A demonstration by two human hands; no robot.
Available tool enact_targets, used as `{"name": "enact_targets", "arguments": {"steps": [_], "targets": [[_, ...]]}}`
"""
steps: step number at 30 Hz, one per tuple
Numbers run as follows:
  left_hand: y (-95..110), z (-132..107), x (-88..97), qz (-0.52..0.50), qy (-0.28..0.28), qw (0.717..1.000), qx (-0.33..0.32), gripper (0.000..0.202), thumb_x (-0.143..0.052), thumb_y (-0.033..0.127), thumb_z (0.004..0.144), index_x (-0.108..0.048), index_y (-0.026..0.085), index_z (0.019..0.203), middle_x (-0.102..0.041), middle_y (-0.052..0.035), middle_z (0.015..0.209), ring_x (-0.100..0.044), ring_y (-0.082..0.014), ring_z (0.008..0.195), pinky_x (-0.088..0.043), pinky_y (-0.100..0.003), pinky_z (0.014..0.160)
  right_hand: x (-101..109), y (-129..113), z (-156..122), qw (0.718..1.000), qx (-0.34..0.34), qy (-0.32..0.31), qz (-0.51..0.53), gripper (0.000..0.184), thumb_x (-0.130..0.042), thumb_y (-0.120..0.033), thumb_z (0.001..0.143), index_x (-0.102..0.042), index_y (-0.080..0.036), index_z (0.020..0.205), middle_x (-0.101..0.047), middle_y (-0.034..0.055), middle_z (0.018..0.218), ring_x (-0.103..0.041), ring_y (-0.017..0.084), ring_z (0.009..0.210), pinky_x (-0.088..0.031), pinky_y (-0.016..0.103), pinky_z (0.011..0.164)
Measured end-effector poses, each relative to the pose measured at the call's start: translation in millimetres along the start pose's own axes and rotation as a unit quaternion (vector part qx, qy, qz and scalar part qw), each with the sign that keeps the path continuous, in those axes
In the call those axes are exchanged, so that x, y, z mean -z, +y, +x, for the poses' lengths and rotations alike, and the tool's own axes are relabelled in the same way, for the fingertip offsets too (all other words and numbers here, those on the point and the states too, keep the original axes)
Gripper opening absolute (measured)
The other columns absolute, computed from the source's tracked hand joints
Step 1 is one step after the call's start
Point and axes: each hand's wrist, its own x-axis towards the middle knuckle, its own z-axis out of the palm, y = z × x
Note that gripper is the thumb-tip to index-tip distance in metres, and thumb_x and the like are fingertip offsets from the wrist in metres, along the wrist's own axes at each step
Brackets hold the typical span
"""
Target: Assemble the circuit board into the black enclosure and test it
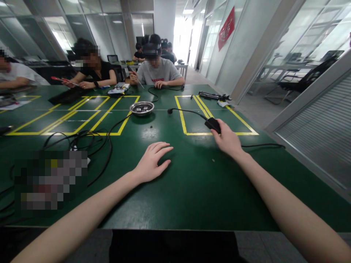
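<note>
My right hand (228, 138) is closed around the black base of a gooseneck microphone (212, 124), above the green table. Its thin bent neck reaches left to a small round black head (170, 111). A black cable (263, 145) runs off to the right from behind my hand. Over the table's near middle, my left hand (153, 160) has its fingers apart and holds nothing. A metal bowl (142, 114) with small shiny metal pieces in it stands beyond my left hand. The undersides of both hands are hidden.
Tangled black cables (90, 138) and a blurred-out item (52, 179) lie at the left. Yellow tape (222, 134) marks rectangles on the green table (175, 204). A folded black tripod-like object (215, 96) lies at the back right. Several people sit across, one in a grey shirt (161, 71).
</note>
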Motion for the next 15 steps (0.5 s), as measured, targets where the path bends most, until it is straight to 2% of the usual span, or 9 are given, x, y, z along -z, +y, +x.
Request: {"name": "enact_targets", "arguments": {"steps": [3, 7, 10, 15], "targets": [[0, -1, -1.3, -0.010, -0.009, 1.000, -0.001, 0.036, -0.060, 0.026, 0.098, -0.063, 0.021, 0.134, -0.067, -0.0120, 0.138, -0.059, -0.0284, 0.130, -0.045, -0.053, 0.114, 13, 24, 8, 0.993, -0.103, 0.044, -0.028, 0.060, -0.039, -0.042, 0.101, -0.045, -0.011, 0.151, -0.064, 0.0245, 0.130, -0.067, 0.042, 0.109, -0.054, 0.052, 0.089], [1, -1, -1.5, -0.022, -0.024, 0.999, 0.006, 0.034, -0.061, 0.026, 0.097, -0.065, 0.023, 0.132, -0.069, -0.0104, 0.134, -0.061, -0.0277, 0.128, -0.045, -0.052, 0.113, 25, 47, 12, 0.976, -0.199, 0.066, -0.064, 0.062, -0.036, -0.046, 0.101, -0.043, -0.011, 0.153, -0.064, 0.0248, 0.129, -0.067, 0.043, 0.111, -0.054, 0.053, 0.091], [2, 0, -1.5, -0.030, -0.028, 0.999, 0.009, 0.034, -0.061, 0.026, 0.097, -0.066, 0.024, 0.131, -0.070, -0.0098, 0.132, -0.061, -0.0276, 0.127, -0.046, -0.052, 0.113, 21, 63, 12, 0.968, -0.232, 0.056, -0.075, 0.062, -0.037, -0.048, 0.101, -0.046, -0.013, 0.151, -0.067, 0.0239, 0.125, -0.068, 0.043, 0.109, -0.054, 0.053, 0.091], [3, -1, -1.1, -0.037, -0.040, 0.998, 0.016, 0.034, -0.062, 0.025, 0.096, -0.066, 0.024, 0.130, -0.072, -0.0091, 0.129, -0.062, -0.0272, 0.125, -0.046, -0.051, 0.112, 2, 91, 11, 0.969, -0.234, 0.031, -0.070, 0.063, -0.045, -0.053, 0.098, -0.050, -0.017, 0.150, -0.070, 0.0188, 0.121, -0.069, 0.039, 0.107, -0.056, 0.050, 0.090]]}}
